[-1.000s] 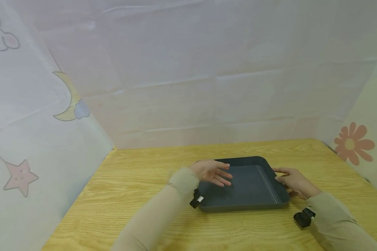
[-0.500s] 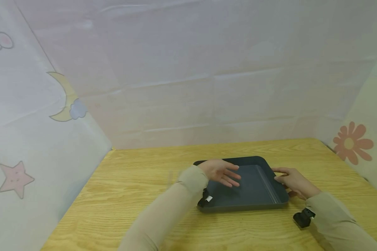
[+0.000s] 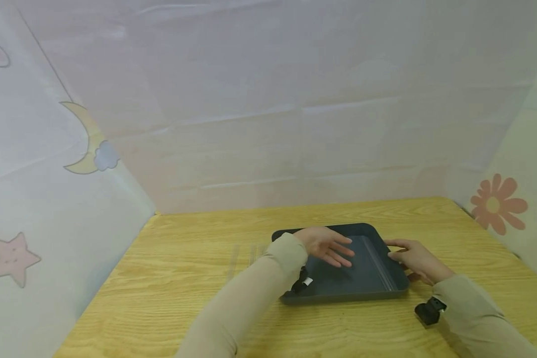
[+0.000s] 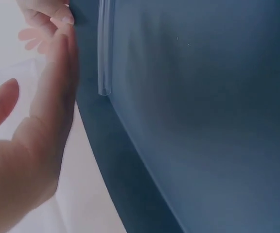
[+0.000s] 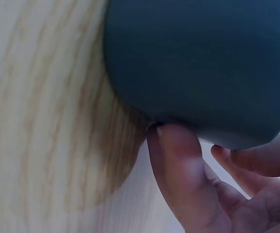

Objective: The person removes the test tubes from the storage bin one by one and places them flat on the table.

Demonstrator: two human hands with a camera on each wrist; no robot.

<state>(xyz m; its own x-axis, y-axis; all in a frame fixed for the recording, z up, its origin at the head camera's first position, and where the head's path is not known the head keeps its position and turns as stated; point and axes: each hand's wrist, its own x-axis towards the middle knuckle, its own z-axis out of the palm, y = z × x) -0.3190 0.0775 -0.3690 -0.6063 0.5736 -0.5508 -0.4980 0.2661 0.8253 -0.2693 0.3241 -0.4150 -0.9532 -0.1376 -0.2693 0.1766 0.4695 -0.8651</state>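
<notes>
A dark grey rectangular tray sits on the table, with clear thin tubes lying along the right side of its floor. Its right wall is held by my right hand; the right wrist view shows fingers tucked at its underside. My left hand hovers over the tray's interior, fingers spread loosely and holding nothing. In the left wrist view the left hand overlaps the tray's edge, and the tubes show beyond it.
Several faint transparent strips lie on the wood-grain table, left of the tray and partly behind my left sleeve. A pale printed sheet covers the walls around the table. Small black cameras are strapped to both wrists.
My left hand has moved right over the tray, and the transparent strips on the table have come into view behind that arm. My right hand keeps its hold on the tray's right side.
</notes>
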